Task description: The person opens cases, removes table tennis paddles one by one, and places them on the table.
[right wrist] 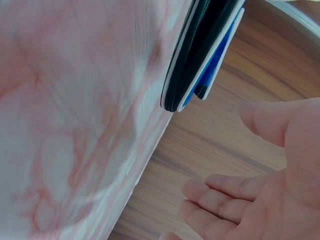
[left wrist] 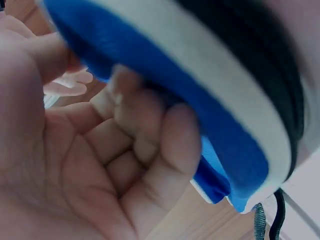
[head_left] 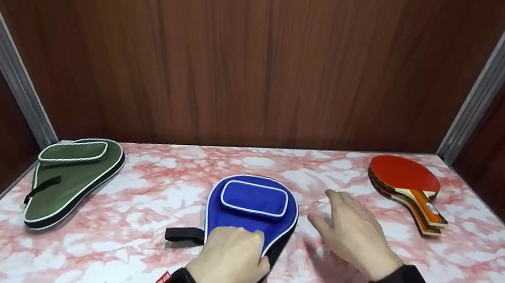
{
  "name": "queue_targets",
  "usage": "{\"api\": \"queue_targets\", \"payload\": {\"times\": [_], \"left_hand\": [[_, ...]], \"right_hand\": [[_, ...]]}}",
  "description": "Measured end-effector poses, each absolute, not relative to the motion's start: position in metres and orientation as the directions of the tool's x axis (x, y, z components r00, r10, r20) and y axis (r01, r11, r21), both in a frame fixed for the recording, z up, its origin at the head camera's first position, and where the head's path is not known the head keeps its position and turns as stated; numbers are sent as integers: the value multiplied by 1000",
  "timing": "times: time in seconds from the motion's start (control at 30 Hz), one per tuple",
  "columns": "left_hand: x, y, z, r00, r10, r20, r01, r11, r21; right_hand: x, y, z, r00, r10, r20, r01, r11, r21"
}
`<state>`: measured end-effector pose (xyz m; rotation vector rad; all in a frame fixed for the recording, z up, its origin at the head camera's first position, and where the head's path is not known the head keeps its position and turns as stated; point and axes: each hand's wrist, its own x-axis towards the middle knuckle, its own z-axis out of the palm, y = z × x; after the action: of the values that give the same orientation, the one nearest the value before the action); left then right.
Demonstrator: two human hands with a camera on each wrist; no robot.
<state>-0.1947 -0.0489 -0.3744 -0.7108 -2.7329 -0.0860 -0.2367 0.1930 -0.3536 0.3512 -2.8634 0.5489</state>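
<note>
In the lower middle of the head view, the left hand is lying on the near, narrow end of the blue paddle case, its fingers curling over the white-piped edge and gripping it; the left wrist view is showing the same thing close up, with the curled fingers tucking in against the blue fabric and white trim while the case's black underside is running along the upper right of that frame. The case is lying flat at the centre of the pink marble tabletop, its raised pocket pointing toward the wooden back wall and a black strap sticking out at its lower left. Just to the right of the case, the right hand is hovering or resting low over the tabletop with its fingers spread and relaxed, holding nothing; the right wrist view is showing the open palm and straight fingers at the lower right, apart from the case's edge in the upper middle. At the left of the head view a green paddle case is lying near the table's edge, and in the upper right a stack of red-faced paddles is lying with handles pointing toward the lower right.
</note>
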Motion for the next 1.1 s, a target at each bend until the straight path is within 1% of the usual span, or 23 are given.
{"api": "queue_targets", "payload": {"times": [0.2,0.3,0.4,0.5,0.63,0.77,0.87,0.97,1.1], "left_hand": [[-177,-43,-376,-843,491,222,478,871,-112],[-171,-41,-381,-842,493,217,471,870,-148],[-168,-40,-383,-835,493,243,460,869,-183],[-170,-42,-384,-824,501,266,465,865,-189],[-177,-52,-377,-832,508,222,491,861,-132],[-189,-68,-369,-858,489,154,489,871,-45],[-200,-79,-367,-885,447,130,452,892,15],[-210,-90,-367,-913,391,121,399,915,54],[-224,-106,-368,-937,330,115,340,937,85]], "right_hand": [[-234,191,-355,-948,-205,244,-278,905,-321],[-233,191,-356,-947,-206,246,-280,905,-319],[-233,191,-356,-945,-211,250,-285,905,-316],[-234,191,-357,-941,-219,256,-295,903,-311],[-233,191,-357,-941,-224,253,-299,903,-310],[-232,191,-357,-931,-239,277,-321,896,-306],[-230,191,-356,-923,-253,291,-341,888,-308],[-227,188,-354,-924,-264,276,-347,882,-319],[-225,184,-353,-927,-277,254,-352,878,-325]]}}
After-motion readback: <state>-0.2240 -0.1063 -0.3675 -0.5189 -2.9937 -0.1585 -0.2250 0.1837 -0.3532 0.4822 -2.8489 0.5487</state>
